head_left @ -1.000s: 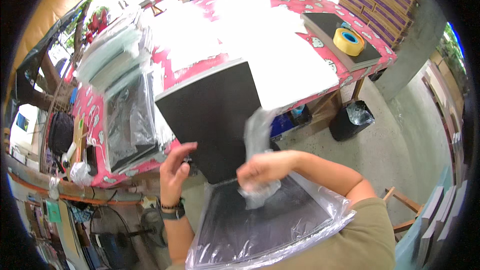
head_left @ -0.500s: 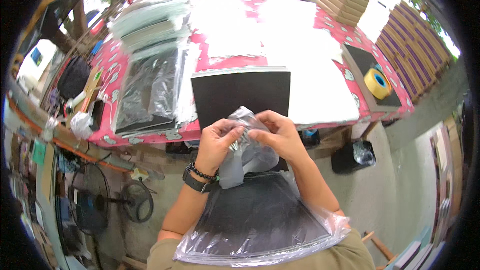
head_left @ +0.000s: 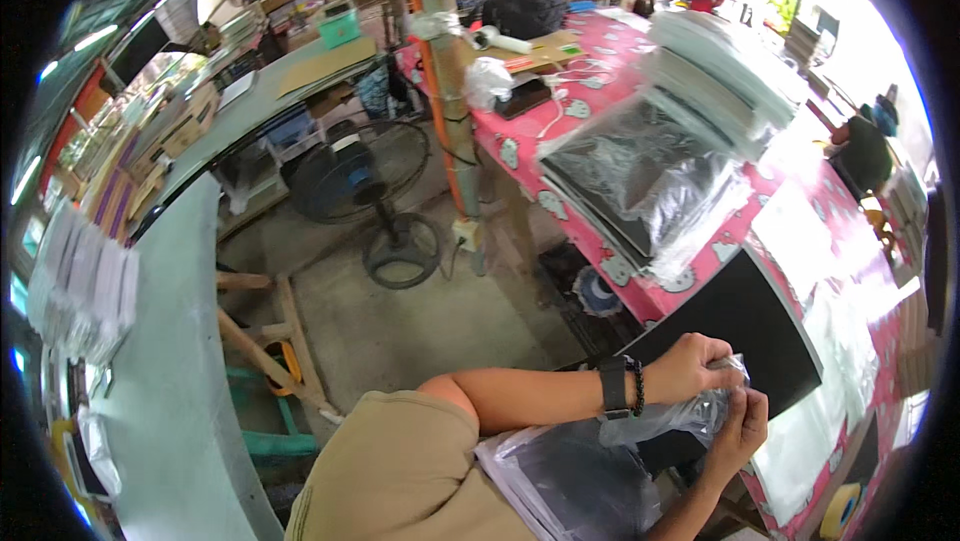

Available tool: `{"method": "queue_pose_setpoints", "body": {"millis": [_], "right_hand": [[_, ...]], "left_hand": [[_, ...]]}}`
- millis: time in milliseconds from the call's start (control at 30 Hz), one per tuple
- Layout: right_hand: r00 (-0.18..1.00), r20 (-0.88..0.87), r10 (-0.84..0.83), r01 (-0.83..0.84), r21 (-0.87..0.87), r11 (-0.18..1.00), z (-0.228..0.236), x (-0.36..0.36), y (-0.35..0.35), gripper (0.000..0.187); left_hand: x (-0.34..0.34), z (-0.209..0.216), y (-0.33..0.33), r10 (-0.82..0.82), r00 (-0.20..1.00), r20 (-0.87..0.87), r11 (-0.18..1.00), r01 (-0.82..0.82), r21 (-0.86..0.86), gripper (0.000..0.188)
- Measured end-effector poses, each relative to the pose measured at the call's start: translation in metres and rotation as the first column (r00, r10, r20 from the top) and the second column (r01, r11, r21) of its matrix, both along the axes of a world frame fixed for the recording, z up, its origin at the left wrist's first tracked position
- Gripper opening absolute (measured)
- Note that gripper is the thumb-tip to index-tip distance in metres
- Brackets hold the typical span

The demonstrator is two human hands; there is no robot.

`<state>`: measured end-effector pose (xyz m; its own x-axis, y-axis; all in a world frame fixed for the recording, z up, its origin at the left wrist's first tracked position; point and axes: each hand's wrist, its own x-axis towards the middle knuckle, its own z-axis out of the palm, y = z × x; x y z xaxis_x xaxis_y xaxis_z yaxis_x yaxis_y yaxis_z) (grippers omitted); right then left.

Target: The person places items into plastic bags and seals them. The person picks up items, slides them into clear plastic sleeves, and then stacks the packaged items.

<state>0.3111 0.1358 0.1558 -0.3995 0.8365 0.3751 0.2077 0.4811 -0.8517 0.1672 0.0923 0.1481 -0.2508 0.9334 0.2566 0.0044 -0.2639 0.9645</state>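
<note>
My left hand [head_left: 688, 369], with a dark watch and a beaded bracelet at the wrist, pinches a crumpled clear plastic bag [head_left: 690, 419]. Just below it, my right hand [head_left: 738, 429] is closed on the same film, fingertips close to the left ones. A flat black board [head_left: 735, 326] lies behind my hands at the edge of the table with the pink patterned cover. Against my body rests a flat black piece in clear plastic [head_left: 585, 476]. Its far end is partly hidden by my hands and forearms.
Plastic-wrapped black boards [head_left: 630, 176] and a tall wrapped stack [head_left: 720, 76] occupy the pink table [head_left: 540, 166]. A standing fan [head_left: 365, 181] is beside a post [head_left: 450, 131]. Left runs a pale green table [head_left: 180, 371] with stacked bundles [head_left: 85, 281]. A yellow tape roll [head_left: 840, 511] sits lower right.
The view has swung left, bringing the green table and fan area into sight. Both hands still grip the plastic bag, close together.
</note>
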Motion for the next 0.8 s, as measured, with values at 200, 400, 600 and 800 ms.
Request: {"method": "queue_pose_setpoints", "body": {"millis": [200, 400, 600, 800], "right_hand": [[0.995, -0.023, 0.098, -0.1, -0.157, 0.982, -0.007, -0.002, -0.005, 0.022], [0.351, -0.932, 0.095, -0.763, -0.225, 0.606, -0.006, 0.063, 0.026, 0.027], [0.916, -0.31, 0.254, -0.364, -0.38, 0.85, 0.005, 0.04, 0.01, 0.021], [0.974, 0.042, 0.221, -0.215, -0.108, 0.971, 0.032, 0.02, -0.008, 0.017]], "left_hand": [[0.004, -0.013, -0.006, -0.323, 0.826, 0.461, 0.944, 0.247, 0.218, 0.027], [-0.052, -0.014, -0.038, -0.525, 0.839, 0.146, 0.818, 0.544, -0.188, 0.03], [-0.049, -0.002, -0.033, 0.33, 0.801, -0.499, 0.922, -0.158, 0.354, 0.061], [-0.011, 0.033, -0.039, -0.461, 0.62, -0.635, 0.877, 0.425, -0.222, 0.034]]}}
